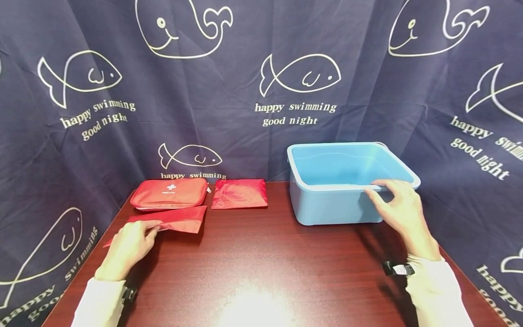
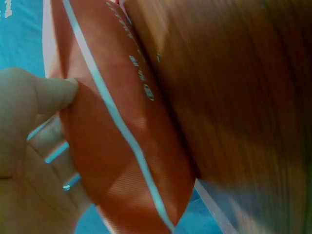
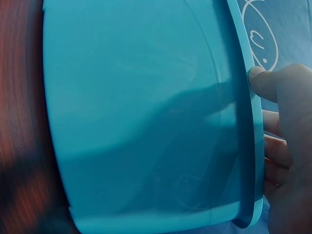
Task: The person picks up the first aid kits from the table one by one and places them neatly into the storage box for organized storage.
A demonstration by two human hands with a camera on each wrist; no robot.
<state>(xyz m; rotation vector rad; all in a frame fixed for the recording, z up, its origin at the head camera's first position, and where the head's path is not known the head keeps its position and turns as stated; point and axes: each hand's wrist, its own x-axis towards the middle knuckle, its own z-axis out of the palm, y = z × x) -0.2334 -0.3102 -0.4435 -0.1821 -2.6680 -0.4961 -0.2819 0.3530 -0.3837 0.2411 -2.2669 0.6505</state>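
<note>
My left hand (image 1: 130, 247) pinches the near edge of a flat red pouch (image 1: 185, 219), thumb on one face and fingers behind it. In the left wrist view a pale stripe runs along the pouch (image 2: 112, 146), with small light print beside it. Over on the right, my right hand (image 1: 402, 211) grips the near rim of a light blue plastic bin (image 1: 335, 204). The right wrist view has the thumb on the outer side of the bin's rim (image 3: 251, 122) and the fingers behind it. Inside, the visible part of the bin shows only bare blue walls.
Behind the held pouch lies a red first aid case (image 1: 175, 193) with a white cross. Another flat red packet (image 1: 239, 194) lies to its right. All stand on a reddish wooden table (image 1: 261, 254), with a dark blue fish-print curtain (image 1: 245, 81) close around the back and sides.
</note>
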